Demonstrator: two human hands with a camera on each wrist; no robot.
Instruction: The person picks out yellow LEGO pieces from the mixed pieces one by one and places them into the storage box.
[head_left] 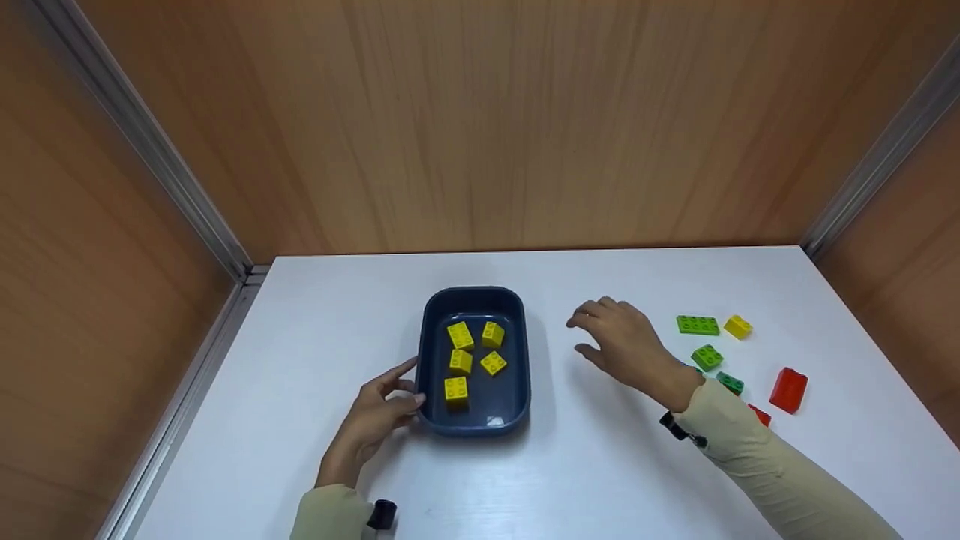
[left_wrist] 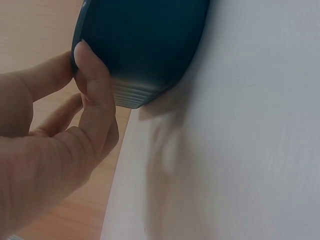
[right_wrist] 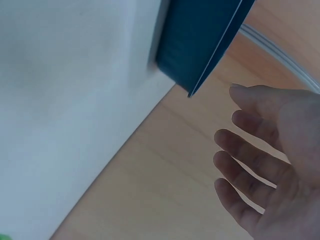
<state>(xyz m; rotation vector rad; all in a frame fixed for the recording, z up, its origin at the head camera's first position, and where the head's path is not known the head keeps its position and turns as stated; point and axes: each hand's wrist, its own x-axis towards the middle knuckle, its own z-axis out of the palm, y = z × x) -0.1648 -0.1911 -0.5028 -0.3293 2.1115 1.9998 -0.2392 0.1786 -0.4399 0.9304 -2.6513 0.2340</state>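
Note:
A dark blue tray stands near the middle of the white table, with several yellow toy bricks lying in it. My left hand pinches the tray's left rim between thumb and fingers; the left wrist view shows the thumb over the edge. To the right of the tray, my right hand hovers above the table with its fingers loosely bent and apart. Nothing is in that hand, as the right wrist view shows its bare palm.
Right of my right hand lie a long green brick, a yellow brick, a green brick and a large red brick. My right forearm partly covers a smaller red brick. Wooden panels enclose the table.

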